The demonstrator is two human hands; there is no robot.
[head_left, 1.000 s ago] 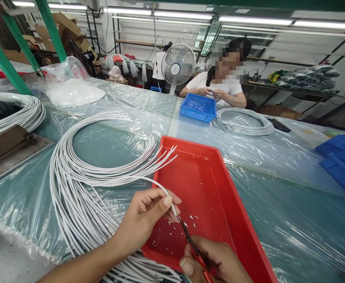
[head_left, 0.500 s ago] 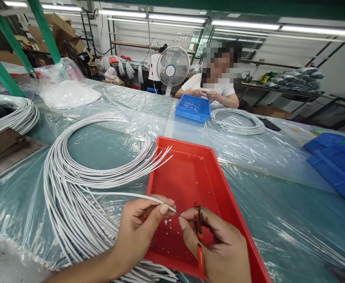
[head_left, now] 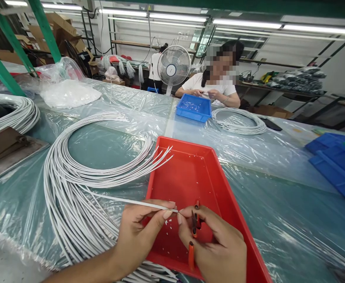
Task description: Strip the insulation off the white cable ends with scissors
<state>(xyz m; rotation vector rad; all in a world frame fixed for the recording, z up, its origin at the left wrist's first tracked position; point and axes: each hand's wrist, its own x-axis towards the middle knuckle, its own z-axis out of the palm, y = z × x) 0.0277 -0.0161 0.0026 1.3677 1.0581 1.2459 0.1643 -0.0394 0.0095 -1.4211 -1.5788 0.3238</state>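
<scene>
Over the red tray (head_left: 175,173), my left hand (head_left: 143,232) pinches a white cable (head_left: 149,204) close to its end. My right hand (head_left: 216,239) has thumb and forefinger closed at the tip of that cable, touching or nearly touching it. Tucked in the same hand is a pair of small orange-handled cutters (head_left: 191,251), its dark jaws pointing up between the fingers. What the right fingertips grip is too small to make out. A large looped bundle of white cables (head_left: 57,173) lies to the left, some ends reaching over the tray rim. White scraps lie in the tray.
Across the plastic-covered table (head_left: 278,204) sits a person (head_left: 216,88) by a blue tray (head_left: 193,114) and a cable coil (head_left: 240,122). Blue bins (head_left: 337,165) stand right. A plastic bag (head_left: 69,94), another coil (head_left: 22,114) and a metal block (head_left: 7,149) are left.
My right fingertips have come in against the cable's end, and the cable is straighter now. The cutters have tilted and shifted slightly left within my right hand.
</scene>
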